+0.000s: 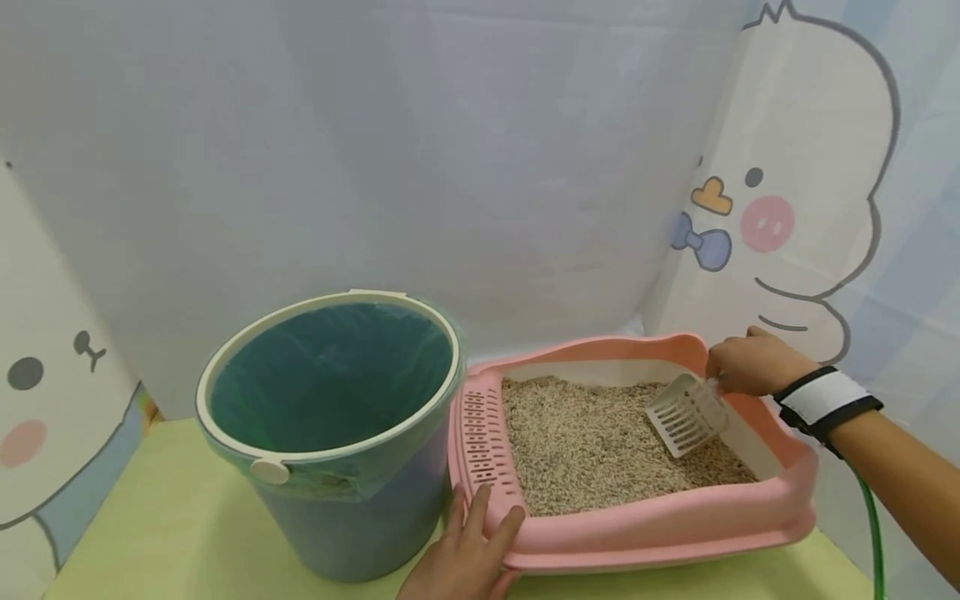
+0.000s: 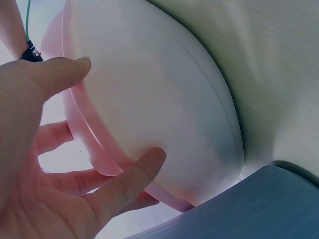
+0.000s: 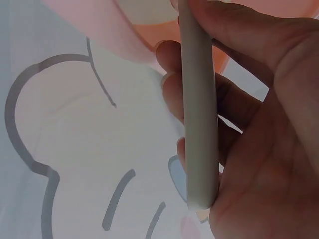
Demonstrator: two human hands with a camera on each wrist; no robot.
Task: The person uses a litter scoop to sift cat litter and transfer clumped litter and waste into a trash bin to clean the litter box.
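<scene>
A pink litter box [image 1: 645, 521] filled with beige litter [image 1: 592, 442] sits on the yellow-green table. My right hand [image 1: 750, 367] grips the handle of a white slotted scoop [image 1: 686, 414], whose blade hangs just over the litter at the box's right end. The scoop handle [image 3: 199, 114] runs through my curled fingers in the right wrist view. My left hand [image 1: 468, 550] rests with straight fingers against the box's front left corner, and its fingers [image 2: 124, 179] touch the pink rim [image 2: 89, 144].
A blue-grey bucket [image 1: 330, 433] lined with a green bag stands left of the litter box, almost touching it. Cartoon-printed panels and a pale curtain close off the back and sides. A green cable [image 1: 870, 517] hangs from my right wrist.
</scene>
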